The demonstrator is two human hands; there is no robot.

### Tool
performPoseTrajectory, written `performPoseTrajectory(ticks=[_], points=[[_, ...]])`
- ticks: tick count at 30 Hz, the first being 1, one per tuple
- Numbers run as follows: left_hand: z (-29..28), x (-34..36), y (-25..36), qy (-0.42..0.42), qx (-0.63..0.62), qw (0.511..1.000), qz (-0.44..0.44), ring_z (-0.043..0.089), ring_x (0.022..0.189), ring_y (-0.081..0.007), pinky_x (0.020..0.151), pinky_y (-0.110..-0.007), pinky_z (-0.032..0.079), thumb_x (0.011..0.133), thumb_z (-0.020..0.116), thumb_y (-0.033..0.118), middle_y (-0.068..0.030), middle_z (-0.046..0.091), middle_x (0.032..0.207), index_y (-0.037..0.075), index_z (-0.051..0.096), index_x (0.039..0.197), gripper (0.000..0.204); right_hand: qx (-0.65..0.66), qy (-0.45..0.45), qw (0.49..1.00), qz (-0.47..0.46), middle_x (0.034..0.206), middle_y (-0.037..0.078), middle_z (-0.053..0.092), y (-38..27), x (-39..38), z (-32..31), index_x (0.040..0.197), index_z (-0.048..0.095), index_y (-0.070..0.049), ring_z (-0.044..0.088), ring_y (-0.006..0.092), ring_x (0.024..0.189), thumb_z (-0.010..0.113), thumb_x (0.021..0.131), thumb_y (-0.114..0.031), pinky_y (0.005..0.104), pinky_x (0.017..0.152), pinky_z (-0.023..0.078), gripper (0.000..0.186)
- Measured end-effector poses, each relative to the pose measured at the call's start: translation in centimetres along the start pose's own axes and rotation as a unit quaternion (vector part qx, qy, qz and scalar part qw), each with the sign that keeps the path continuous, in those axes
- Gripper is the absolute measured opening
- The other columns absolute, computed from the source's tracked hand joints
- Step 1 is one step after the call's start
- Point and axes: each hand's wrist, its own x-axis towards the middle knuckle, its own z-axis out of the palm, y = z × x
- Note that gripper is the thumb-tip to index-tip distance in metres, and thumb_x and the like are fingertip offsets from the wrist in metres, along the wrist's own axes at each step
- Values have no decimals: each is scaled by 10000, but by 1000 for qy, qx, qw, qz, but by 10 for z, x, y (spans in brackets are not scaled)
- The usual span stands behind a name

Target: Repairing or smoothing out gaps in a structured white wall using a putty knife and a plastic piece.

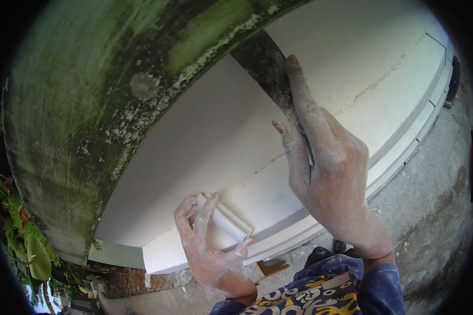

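Observation:
My right hand (pixel 331 157) is closed round the handle of a putty knife (pixel 265 71), which is mostly hidden in the palm. Its forefinger stretches along one side of the dark, stained blade and its thumb lies on the other. The blade's far end meets the lower edge of the green, weathered surface (pixel 84 89). Lower left, my left hand (pixel 207 249) grips a short white piece (pixel 227 220) with a rounded ridge, fingers over its far end and thumb at its near end. That piece is over the white ledge (pixel 231 152). Pale dust coats both hands.
A thin crack line runs along the ledge, whose stepped outer edge (pixel 399 152) curves round on my side. Below lies a grey concrete floor (pixel 431 210). Green plants (pixel 34 252) grow at the far left. A small brown piece (pixel 272 266) lies near my feet.

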Motion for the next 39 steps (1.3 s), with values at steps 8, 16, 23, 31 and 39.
performPoseTrajectory(ticks=[8, 16, 23, 31, 39], points=[[-2, -2, 1, -2, 6, 1000, -7, 569, 1182, -363, 1020, -520, 461, 581, 875, 534, -192, 504, 1270, 0, 682, 1292, 910, 2, 22, 999, -23, 823, 110, 707, 5, 2, 2, 1567, 443, -39, 668, 193, 642, 697, 951, -41, 341, 580, 541, 667], [-3, -1, -1, -19, 31, 999, 21, 561, 1193, -367, 967, -507, 511, 477, 929, 402, -197, 465, 1347, 54, 674, 1361, 984, 31, -15, 999, 7, 987, 177, 759, 5, -1, -1, 1565, 446, -49, 743, 239, 747, 688, 950, -30, 355, 646, 584, 662], [-2, -2, -5, -13, 12, 1000, 18, 555, 1189, -374, 972, -517, 506, 489, 930, 458, -211, 466, 1343, 59, 677, 1358, 989, 32, 19, 999, -16, 990, 173, 762, 8, 1, 6, 1567, 446, -53, 740, 226, 750, 687, 948, -24, 347, 649, 585, 665], [-3, -2, -3, -5, 19, 1000, 7, 563, 1209, -374, 1034, -524, 456, 585, 872, 557, -214, 506, 1291, 6, 682, 1300, 923, 50, -5, 999, 6, 973, 154, 765, 3, 0, 2, 1560, 456, -47, 724, 203, 726, 693, 940, -19, 339, 631, 578, 664], [0, -2, -3, 10, 7, 1000, 18, 562, 1210, -369, 1037, -521, 451, 588, 867, 545, -198, 507, 1282, 9, 684, 1303, 913, 27, 18, 999, -22, 1019, 165, 770, 5, 3, 1, 1545, 471, -28, 727, 193, 729, 682, 938, 0, 325, 627, 580, 643]])
